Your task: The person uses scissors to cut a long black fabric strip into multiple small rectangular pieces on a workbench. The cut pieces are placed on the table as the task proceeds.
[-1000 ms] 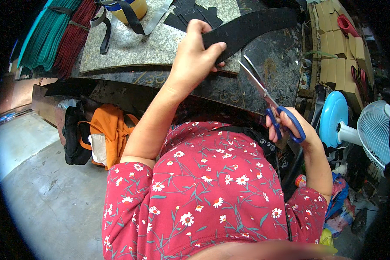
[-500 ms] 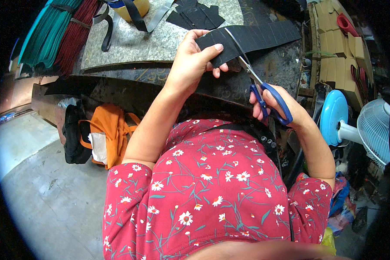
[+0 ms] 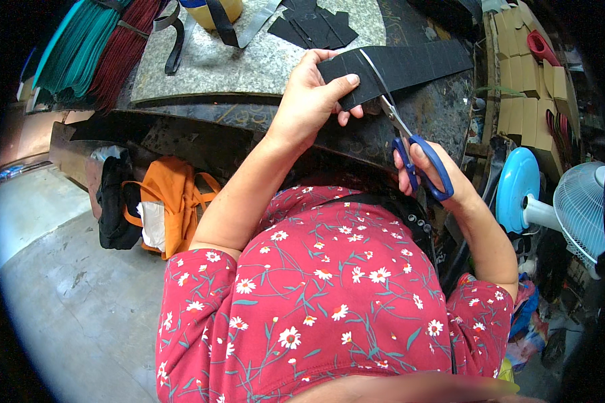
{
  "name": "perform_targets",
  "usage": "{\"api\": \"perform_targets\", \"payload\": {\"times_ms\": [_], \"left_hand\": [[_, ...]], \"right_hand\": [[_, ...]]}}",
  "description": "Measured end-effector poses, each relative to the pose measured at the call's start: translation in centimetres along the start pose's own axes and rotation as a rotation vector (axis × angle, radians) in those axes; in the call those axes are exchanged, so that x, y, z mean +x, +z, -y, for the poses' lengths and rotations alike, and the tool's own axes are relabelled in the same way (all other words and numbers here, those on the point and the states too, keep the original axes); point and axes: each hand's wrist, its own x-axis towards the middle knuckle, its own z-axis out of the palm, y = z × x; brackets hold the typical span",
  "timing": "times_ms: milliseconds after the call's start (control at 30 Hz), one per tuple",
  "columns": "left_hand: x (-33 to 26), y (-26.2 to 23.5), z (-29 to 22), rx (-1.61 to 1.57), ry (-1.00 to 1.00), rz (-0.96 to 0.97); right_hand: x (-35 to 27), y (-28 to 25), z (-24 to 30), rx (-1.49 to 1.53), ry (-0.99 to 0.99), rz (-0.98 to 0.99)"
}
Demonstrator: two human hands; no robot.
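Black strip [image 3: 423, 64]: long, flat, faintly cross-lined, held over the dark counter [image 3: 444, 107] | your left grip [image 3: 310, 97] pinches its left end | your right grip [image 3: 456, 176] holds blue-handled scissors [image 3: 399, 119], one steel blade across the strip | speckled slab [image 3: 228, 70] at left; bare counter between strip and front edge

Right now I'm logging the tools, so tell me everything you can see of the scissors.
The scissors have slim, metallic-looking blades and dark blue, plastic-looking loop handles. They slant leftward at the near edge of the table, handles toward the person, partly open around the black strip: one blade crosses over it, the other goes out of sight beneath. The right hand holds them, digits through the loops; whether the strip is cut is unclear.
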Motion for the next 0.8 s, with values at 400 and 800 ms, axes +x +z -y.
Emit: {"api": "perform_targets", "payload": {"times_ms": [400,800], "left_hand": [[0.1,0.1,-0.2,0.003,-0.011,-0.014],[-0.4,-1.7,-1.4,-0.006,-0.057,0.001]], "right_hand": [[0.2,1.1,0.1,0.040,-0.030,-0.097],[1.3,0.6,0.1,0.036,-0.052,-0.125]]}}
